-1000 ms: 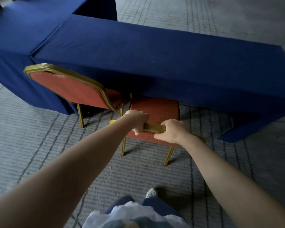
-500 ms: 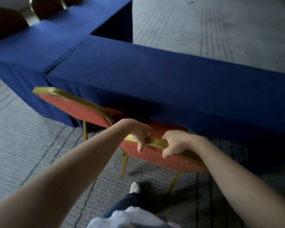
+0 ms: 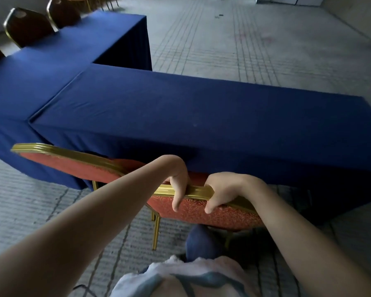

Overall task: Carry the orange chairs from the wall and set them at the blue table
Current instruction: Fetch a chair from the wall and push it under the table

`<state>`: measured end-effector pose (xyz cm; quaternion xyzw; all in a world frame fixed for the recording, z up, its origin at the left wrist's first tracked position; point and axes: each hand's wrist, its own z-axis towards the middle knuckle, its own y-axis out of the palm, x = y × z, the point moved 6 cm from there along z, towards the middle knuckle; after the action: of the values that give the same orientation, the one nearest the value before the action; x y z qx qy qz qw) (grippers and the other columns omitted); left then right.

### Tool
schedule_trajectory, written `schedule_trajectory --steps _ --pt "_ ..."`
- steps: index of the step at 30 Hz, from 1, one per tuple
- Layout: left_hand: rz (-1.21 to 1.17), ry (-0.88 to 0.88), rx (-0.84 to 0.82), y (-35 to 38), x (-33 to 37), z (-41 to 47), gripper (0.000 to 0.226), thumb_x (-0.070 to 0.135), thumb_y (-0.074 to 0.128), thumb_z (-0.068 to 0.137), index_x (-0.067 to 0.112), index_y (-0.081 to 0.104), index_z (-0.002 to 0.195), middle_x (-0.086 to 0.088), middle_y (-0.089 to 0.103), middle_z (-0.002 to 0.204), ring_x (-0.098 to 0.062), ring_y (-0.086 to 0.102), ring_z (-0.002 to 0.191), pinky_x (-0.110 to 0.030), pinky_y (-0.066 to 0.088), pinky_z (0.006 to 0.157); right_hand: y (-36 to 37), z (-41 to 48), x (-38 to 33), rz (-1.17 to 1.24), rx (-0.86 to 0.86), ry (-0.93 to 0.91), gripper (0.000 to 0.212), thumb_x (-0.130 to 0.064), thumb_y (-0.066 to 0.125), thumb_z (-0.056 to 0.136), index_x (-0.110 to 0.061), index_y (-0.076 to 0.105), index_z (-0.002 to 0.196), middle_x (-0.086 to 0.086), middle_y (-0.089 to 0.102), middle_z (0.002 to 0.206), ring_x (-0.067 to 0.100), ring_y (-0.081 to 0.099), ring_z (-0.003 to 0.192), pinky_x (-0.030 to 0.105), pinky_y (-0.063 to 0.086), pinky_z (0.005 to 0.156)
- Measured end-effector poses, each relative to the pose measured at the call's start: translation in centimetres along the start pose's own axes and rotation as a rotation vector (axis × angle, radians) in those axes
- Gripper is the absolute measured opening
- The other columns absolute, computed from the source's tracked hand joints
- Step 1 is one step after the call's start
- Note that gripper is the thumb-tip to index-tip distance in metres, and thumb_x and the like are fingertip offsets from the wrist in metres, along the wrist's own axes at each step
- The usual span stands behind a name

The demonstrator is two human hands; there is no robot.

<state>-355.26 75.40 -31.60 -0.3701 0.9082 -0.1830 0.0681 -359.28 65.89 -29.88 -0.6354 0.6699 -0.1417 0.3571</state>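
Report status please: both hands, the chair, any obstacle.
Left hand and right hand grip the orange chair top rail. Seat under the blue table. Second orange chair close at left.

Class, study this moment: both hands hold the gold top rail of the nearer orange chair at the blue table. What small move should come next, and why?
Probably let go. The left hand and right hand grip the nearer chair, whose seat already sits under the blue table, roughly beside the other orange chair. It looks placed.
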Motion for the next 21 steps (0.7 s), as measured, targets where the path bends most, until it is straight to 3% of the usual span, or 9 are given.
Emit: schedule_trajectory --steps 6,9,14,21 --pt "0.107 -0.029 0.116 -0.5 0.6 -0.7 0.066 0.041 0.07 0.083 0.014 0.044 0.138 -0.005 0.049 0.124 -0.019 0.048 0.086 -0.025 0.037 0.061 0.3 -0.6 -0.1 -0.055 0.116 0.038 0.017 -0.032 0.067 0.074 -0.016 0.069 0.078 -0.003 0.07 0.061 0.01 0.064 0.057 0.028 0.049 0.06" --pt "0.116 -0.036 0.131 -1.0 0.3 -1.1 0.07 0.038 0.071 0.083 0.016 0.04 0.142 -0.006 0.05 0.134 -0.021 0.049 0.091 -0.025 0.039 0.063 -0.4 -0.5 -0.1 -0.069 0.156 0.053 0.015 -0.029 0.066 0.074 -0.016 0.068 0.081 -0.003 0.07 0.06 0.011 0.063 0.056 0.029 0.051 0.062" --pt "0.161 -0.028 0.165 -1.8 0.1 -1.9 0.068 0.034 0.07 0.084 0.017 0.039 0.142 -0.003 0.051 0.122 -0.016 0.046 0.076 -0.021 0.032 0.053 -1.2 -0.1 -0.2 -0.1 0.152 0.063 0.016 -0.028 0.063 0.075 -0.014 0.07 0.081 -0.001 0.07 0.061 0.012 0.061 0.056 0.03 0.05 0.06" --pt "0.06 -0.021 0.216 -3.7 -2.6 -1.4 0.074 0.031 0.07 0.084 0.022 0.032 0.147 -0.005 0.048 0.138 -0.02 0.047 0.093 -0.025 0.037 0.06 -4.4 2.1 -0.1 -0.176 0.181 0.068 0.012 -0.029 0.06 0.074 -0.018 0.067 0.074 -0.005 0.065 0.056 0.012 0.062 0.057 0.028 0.048 0.059"
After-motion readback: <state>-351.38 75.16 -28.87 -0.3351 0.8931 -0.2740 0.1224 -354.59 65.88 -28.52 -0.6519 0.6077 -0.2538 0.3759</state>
